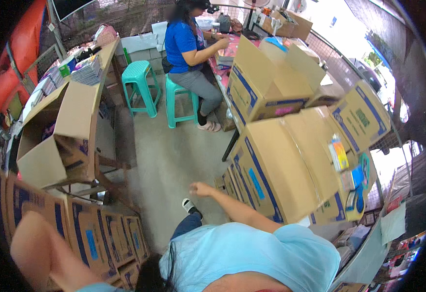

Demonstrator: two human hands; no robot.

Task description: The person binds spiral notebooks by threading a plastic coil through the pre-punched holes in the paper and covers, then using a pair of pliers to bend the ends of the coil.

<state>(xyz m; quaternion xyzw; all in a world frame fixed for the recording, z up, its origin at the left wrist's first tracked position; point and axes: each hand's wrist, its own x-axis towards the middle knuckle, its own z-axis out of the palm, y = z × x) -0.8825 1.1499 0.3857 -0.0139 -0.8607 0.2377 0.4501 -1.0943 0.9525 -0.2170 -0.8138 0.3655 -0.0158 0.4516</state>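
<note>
Concrete floor (pixel 159 146) runs as an aisle between two crowded sides of a workspace. At far left, a wooden worktop (pixel 106 54) carries stacks of books (pixel 87 73) and an open carton (pixel 79 109), its flaps spread. Below it, printed cartons (pixel 88 238) stand in rows, with the wearer's bare left arm (pixel 40 248) in front of them; the left hand cannot be seen, so its state cannot be told. Further right are two green stools (pixel 136 73), a co-worker in a blue shirt (pixel 181 44) sitting on one, arms over a red-covered worktop. Nearer, the wearer's right hand (pixel 200 190) hangs above the floor, fingers seemingly curled; blur hides how narrow its grip is and whether it holds anything. Just right of that hand sits the large carton (pixel 281 165), top flaps folded down, with a blue strip (pixel 255 184) on its side. An open-flapped carton (pixel 266 92) stands behind it, and a yellow-and-white packet (pixel 338 155) lies toward the right.
</note>
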